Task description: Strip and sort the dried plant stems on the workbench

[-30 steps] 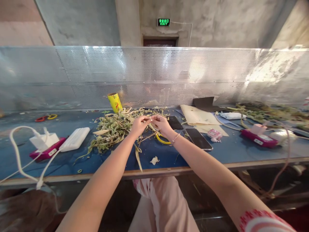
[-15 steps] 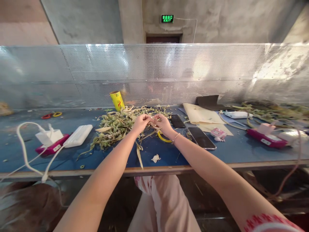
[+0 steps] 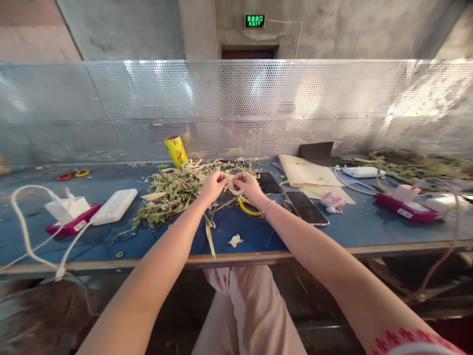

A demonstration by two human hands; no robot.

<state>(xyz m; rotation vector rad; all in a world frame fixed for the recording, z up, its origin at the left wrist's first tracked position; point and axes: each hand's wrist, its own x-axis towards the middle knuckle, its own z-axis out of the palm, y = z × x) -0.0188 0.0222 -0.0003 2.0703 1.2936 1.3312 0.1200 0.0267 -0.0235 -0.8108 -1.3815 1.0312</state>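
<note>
In the head view, a loose heap of dried, pale green plant material lies on the blue table. Over its right side my left hand is closed in a pinch. My right hand pinches close beside it, with a small pale dried piece between the two sets of fingertips. Its exact kind is too small to make out. Below my right hand lies a yellow ring-shaped handle, partly covered by the wrist. A long dry leaf strip and a crumpled pale scrap lie nearer the front edge.
A yellow tube stands behind the heap. Phones, papers and a pink case lie to the right. Cabled power strips and a white power bank flank the work area. A perforated metal screen closes the back.
My hands have drawn slightly apart at the fingertips, still pinching over the heap. The whole view has shifted a little, while the things on the table stay in place.
</note>
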